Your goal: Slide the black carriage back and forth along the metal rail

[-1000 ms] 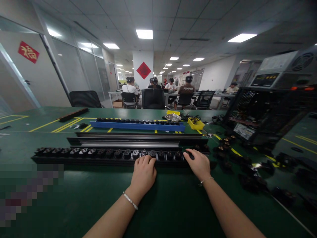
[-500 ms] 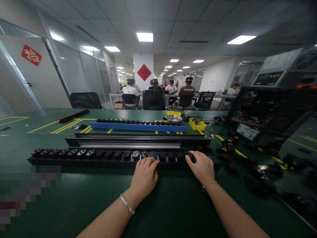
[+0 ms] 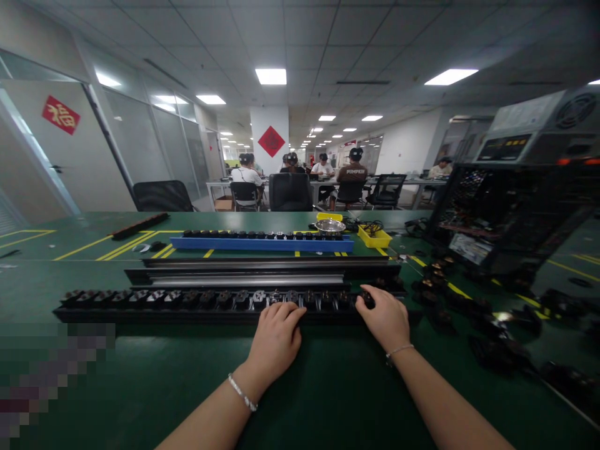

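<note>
A long black rail [image 3: 154,314] lies crosswise in front of me, with a row of small black socket-like modules [image 3: 224,299] along it. My left hand [image 3: 276,334] rests at the rail's middle, its fingers curled over the front edge; the fingertips partly cover the modules there. Near the rail's right end, my right hand [image 3: 387,317] pinches a small black module [image 3: 368,300] between thumb and fingers. That module is at the end of the row. Whether it is seated in the rail I cannot tell.
Behind the rail lie dark metal channels [image 3: 244,279] and a blue rail [image 3: 262,244] filled with modules. Loose black parts [image 3: 438,297] are scattered on the right, beside an open computer case [image 3: 497,219]. A metal bowl [image 3: 330,225] and yellow tray [image 3: 374,237] stand farther back.
The whole view has shifted slightly, so the table sits a little lower in the picture. Both hands keep nearly the same places on the rail, the right one still at the end module.
</note>
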Available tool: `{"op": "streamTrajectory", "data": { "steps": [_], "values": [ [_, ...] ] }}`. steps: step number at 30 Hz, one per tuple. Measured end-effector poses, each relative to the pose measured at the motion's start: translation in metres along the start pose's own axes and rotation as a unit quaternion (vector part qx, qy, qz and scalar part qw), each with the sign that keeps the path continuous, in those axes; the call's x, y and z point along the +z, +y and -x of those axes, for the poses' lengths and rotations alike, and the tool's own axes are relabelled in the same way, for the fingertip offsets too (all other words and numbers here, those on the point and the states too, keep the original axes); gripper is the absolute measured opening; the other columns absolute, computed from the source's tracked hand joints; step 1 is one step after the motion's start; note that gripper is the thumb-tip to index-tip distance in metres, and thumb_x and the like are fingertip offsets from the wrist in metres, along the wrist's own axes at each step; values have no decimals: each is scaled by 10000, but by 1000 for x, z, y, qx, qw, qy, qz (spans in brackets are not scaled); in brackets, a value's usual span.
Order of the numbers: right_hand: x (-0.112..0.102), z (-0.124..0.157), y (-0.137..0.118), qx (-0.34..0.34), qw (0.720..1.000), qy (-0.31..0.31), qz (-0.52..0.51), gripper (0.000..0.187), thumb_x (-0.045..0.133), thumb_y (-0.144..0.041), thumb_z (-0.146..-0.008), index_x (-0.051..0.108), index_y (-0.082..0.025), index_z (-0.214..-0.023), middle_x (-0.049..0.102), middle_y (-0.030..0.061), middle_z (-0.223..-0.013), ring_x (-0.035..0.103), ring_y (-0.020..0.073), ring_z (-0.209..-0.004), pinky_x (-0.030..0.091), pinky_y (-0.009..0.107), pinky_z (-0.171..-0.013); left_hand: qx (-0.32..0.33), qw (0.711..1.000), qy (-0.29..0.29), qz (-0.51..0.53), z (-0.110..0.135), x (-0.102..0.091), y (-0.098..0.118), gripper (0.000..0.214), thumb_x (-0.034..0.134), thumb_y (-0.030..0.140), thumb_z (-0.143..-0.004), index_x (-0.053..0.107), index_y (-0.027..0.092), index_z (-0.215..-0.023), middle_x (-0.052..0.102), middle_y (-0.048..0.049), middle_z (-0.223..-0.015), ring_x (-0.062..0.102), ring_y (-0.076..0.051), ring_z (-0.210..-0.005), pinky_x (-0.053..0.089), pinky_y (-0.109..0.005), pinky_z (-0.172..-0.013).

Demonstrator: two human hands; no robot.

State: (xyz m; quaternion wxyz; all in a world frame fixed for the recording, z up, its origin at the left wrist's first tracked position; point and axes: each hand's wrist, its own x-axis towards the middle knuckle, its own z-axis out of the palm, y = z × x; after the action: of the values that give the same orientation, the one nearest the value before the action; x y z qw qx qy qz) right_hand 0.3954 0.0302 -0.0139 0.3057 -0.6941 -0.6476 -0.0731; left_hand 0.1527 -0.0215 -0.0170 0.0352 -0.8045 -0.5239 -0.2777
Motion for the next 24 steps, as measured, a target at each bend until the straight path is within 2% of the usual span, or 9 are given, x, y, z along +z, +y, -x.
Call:
{"op": "streamTrajectory", "data": {
  "steps": [12, 18, 24],
  "values": [
    [-1, -2, 9, 14, 1000, 12, 1, 373, 423, -312, -750, 613, -185, -1045, 661, 81, -1012, 584, 230, -957, 385, 357, -856, 0, 1000, 2, 8, 0, 0, 1, 420, 494, 112, -776, 542, 263, -1166, 571, -17, -1131, 460, -209, -1062, 364, -417, -943],
    [0, 0, 11, 29, 999, 35, -4, 343, 429, -303, -733, 623, -191, -993, 660, 75, -1003, 561, 224, -987, 297, 411, -949, -2, 1000, -1, 10, 0, 0, 0, 436, 511, 111, -761, 544, 271, -1165, 571, -15, -1128, 461, -206, -1062, 366, -405, -944],
    [1, 0, 11, 42, 999, 26, -9, 352, 434, -319, -733, 621, -203, -1006, 647, 69, -1048, 537, 224, -1031, 223, 457, -1003, -6, 1000, -6, 16, 0, 1, -1, 431, 497, 123, -778, 539, 273, -1180, 564, -21, -1144, 450, -212, -1075, 352, -419, -955]
  ]
}}
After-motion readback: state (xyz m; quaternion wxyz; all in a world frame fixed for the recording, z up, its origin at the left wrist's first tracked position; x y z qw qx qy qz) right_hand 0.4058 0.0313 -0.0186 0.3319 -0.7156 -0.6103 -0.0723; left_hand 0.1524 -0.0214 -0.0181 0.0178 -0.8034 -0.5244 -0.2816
